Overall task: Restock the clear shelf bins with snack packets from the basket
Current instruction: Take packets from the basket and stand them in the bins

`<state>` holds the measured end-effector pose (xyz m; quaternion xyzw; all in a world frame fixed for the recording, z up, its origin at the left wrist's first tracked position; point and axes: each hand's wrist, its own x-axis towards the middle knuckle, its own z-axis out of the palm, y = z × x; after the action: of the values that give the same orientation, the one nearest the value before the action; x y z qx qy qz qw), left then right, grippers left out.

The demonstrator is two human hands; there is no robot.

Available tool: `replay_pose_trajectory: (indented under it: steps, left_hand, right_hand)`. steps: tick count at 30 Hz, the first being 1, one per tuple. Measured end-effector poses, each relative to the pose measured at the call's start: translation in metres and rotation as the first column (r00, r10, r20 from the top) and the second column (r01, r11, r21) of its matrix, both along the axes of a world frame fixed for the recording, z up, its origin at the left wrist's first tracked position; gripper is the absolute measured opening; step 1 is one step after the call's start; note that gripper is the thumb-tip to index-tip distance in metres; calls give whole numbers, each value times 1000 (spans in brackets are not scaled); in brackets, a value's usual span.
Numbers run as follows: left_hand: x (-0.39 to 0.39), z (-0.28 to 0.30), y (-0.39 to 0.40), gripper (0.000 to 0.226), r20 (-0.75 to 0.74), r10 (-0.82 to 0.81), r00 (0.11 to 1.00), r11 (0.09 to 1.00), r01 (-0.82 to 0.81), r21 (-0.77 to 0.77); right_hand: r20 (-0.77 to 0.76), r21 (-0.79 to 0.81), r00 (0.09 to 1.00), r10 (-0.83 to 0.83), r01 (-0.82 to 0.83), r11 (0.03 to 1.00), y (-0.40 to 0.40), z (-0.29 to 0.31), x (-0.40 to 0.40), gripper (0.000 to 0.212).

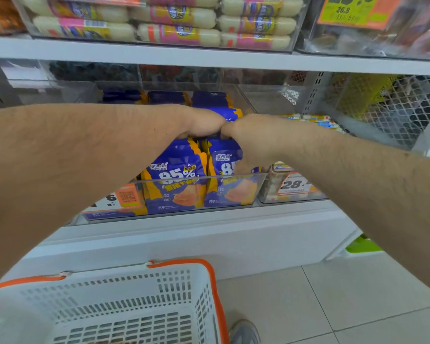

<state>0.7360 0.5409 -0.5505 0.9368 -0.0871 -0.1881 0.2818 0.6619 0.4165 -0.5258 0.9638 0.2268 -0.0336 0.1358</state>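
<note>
Both my hands reach into a clear shelf bin [236, 177] filled with blue and orange snack packets [176, 180] marked 85%. My left hand [204, 124] lies over the tops of the packets, fingers curled down behind them. My right hand [241, 131] touches the left one and grips the top of the right-hand front packet [227, 165]. More blue packets [209, 99] stand deeper in the bin. The white basket [114, 304] with an orange rim sits on the floor below; what it holds is hidden.
The shelf above carries a clear bin of white sausage sticks [179, 18]. A neighbouring bin [291, 187] with a 28 price tag stands to the right, beside a metal mesh divider [387, 108]. My shoe [246, 331] rests on the tiled floor.
</note>
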Motion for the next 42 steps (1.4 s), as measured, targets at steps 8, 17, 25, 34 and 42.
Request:
replay_pose_trajectory:
  steps: [8,17,25,34,42]
  left_hand:
    - [5,-2,11,17,29,-20,999,995,22,-94]
    - [9,14,12,23,283,-186,941,982,190,14]
    - [23,5,9,29,460,-179,870,983,181,41]
    - [26,-1,9,36,479,-252,841,967,203,151]
    - [25,-1,7,50,263,-417,870,847,268,460]
  right_hand:
    - [21,-2,1000,11,-11,1000,1,0,4,37]
    - [314,-124,941,127,-91,988,-3,-29,4,40]
    - [402,-129,889,219,-182,975,-13,-41,4,47]
    - [226,-12,970,94,-94,996,-17,-35,12,95]
    - [94,-159,994,-63,77,984,-12,-30,18,95]
